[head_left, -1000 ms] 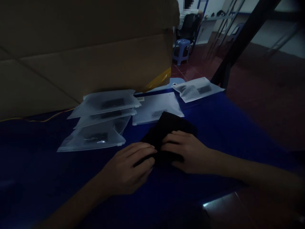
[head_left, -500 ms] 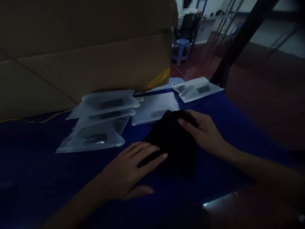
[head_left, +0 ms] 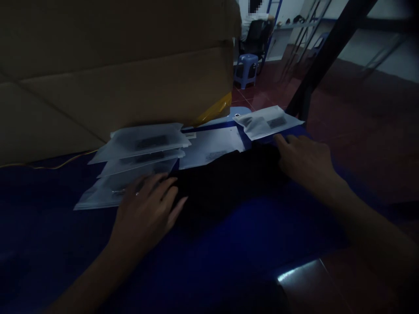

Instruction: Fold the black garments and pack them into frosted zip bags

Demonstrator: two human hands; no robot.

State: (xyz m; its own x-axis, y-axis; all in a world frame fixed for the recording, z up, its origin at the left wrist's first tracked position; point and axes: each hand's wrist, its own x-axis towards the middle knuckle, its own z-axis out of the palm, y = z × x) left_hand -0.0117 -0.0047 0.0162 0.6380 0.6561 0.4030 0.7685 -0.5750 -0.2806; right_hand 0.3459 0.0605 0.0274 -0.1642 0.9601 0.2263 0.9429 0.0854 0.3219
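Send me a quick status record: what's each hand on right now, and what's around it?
left hand: open, against the black cloth, fingertips over the lowest frosted zip bag
right hand: open, on the cloth's far edge, below a single frosted zip bag
surface: blue table
behind: cardboard box

Packing room or small workshop, by all signs: no home furnishings in sight. A huge cardboard carton (head_left: 114,74) with yellow tape (head_left: 214,109) on a corner, right on a blue-topped worktable (head_left: 229,248). Frosted zip bags (head_left: 144,141) in rows on that table, dark goods inside, white labels on some. Underfoot, a red tile floor (head_left: 262,98). Farther back, a low plastic stool (head_left: 245,69), metal shelving (head_left: 294,22) along a wall, and a seated worker (head_left: 257,26) at another spot.
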